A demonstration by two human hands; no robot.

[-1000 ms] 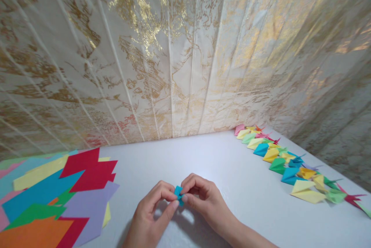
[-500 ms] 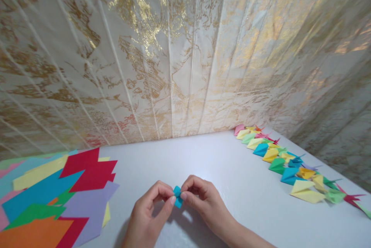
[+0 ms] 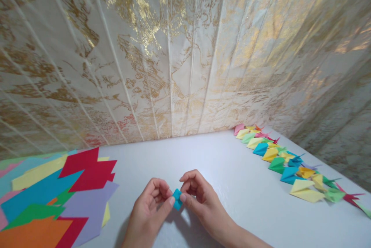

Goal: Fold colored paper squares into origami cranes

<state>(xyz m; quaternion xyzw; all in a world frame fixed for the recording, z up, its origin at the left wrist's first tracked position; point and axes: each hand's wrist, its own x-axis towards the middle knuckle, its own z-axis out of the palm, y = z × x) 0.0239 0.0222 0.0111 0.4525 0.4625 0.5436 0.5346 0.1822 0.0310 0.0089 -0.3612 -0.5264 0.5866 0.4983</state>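
Between my two hands, just above the white table, is a small folded piece of blue paper (image 3: 177,199). My left hand (image 3: 150,205) has its thumb on the paper's left side, fingers curled behind it. On the right side, the thumb of my right hand (image 3: 203,201) presses the paper; its index finger is raised and bent away from the thumb, while the other fingers curl near the back of the paper. The fingertips behind the paper are partly hidden.
Loose sheets of coloured paper (image 3: 87,205) lie overlapping on the left of the white table (image 3: 174,159). Rows of folded paper cranes (image 3: 290,174) line the right edge. A gold-patterned curtain (image 3: 171,66) hangs along the back.
My right index finger has lifted off the blue paper and my left fingers have shifted back a little. More of the paper's face shows between my thumbs.
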